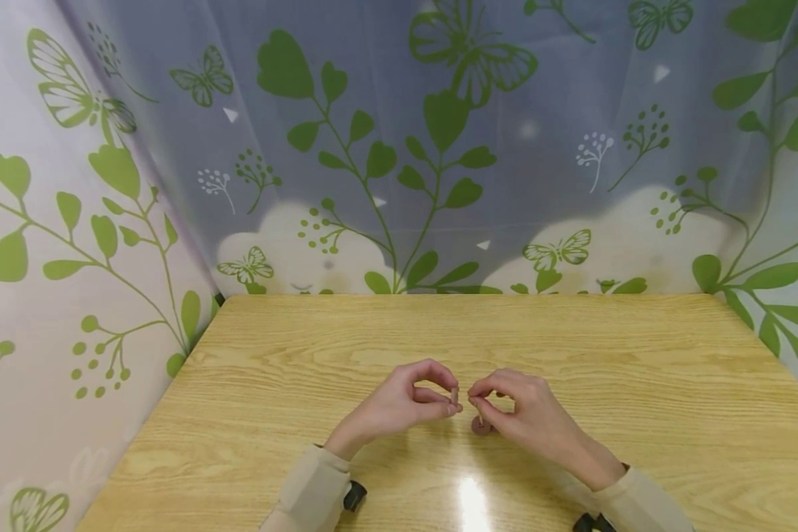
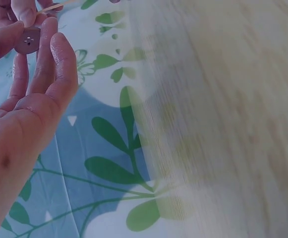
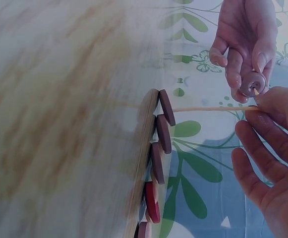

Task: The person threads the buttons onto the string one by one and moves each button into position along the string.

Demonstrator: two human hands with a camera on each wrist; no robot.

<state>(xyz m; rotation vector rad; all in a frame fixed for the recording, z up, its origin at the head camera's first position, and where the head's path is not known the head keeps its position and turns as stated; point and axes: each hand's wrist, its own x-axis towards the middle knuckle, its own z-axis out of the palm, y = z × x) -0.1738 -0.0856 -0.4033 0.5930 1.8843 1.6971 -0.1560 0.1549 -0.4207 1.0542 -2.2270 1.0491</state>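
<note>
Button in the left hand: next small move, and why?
Probably ease the thin tan cord tip, pinched by the right hand, through a hole of the round mauve four-hole button that the left hand pinches; in the right wrist view the tip sits right at the button.

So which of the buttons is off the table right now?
The mauve four-hole button pinched in the left hand; the others, including a red one, lie in a row on the table.

Wooden table (image 1: pixel 638 369), leaf-patterned curtain (image 1: pixel 372 111).

Two bare hands, left hand (image 1: pixel 399 403) and right hand (image 1: pixel 525 417), emerge from beige long sleeves (image 1: pixel 312 491); small black devices (image 1: pixel 355 495) sit at both wrists.
</note>
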